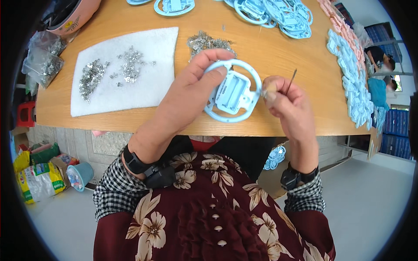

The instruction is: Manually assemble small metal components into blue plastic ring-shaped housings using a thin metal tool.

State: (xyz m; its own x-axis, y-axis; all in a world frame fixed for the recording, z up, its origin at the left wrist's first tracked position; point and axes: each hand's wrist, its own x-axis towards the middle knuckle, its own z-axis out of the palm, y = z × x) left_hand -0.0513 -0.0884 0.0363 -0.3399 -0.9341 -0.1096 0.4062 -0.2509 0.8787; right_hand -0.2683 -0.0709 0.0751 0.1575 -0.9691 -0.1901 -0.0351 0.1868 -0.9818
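A light blue plastic toy steering wheel point(250, 104) is tilted up over the table's near edge, its hollow rectangular centre facing me. My left hand point(191, 89) grips its upper left rim, thumb in front. To the right of the wheel, my right hand point(287, 102) is closed around a thin metal rod-like tool point(292, 81) whose end sticks up past the fingers. Its thumb and forefinger pinch close to the wheel's right rim, where something small and shiny shows; I cannot make out what. Behind the wheel lies a pile of small metal pieces point(208, 42).
On a white foam sheet point(152, 91) at the left are two heaps of small metal clips point(92, 78). More blue wheels point(287, 19) lie at the far side. Blue parts point(355, 87) line the right edge. A pink helmet point(76, 19) and plastic bags point(41, 65) stand far left.
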